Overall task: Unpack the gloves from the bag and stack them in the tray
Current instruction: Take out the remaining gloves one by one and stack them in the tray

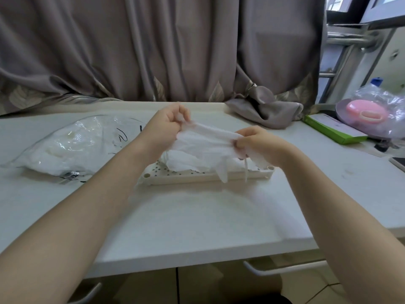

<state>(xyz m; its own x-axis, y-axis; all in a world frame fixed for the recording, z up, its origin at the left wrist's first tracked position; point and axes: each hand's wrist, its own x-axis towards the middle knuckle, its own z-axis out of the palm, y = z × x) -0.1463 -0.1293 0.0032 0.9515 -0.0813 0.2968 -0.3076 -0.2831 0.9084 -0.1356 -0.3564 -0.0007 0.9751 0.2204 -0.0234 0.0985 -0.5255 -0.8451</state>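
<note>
We pinch a white glove [206, 141] taut between left hand [168, 121] and right hand [255, 141] at frame centre above the tray [197, 178]; its dangling fingers may snag the rim, spoiling the stack.
</note>
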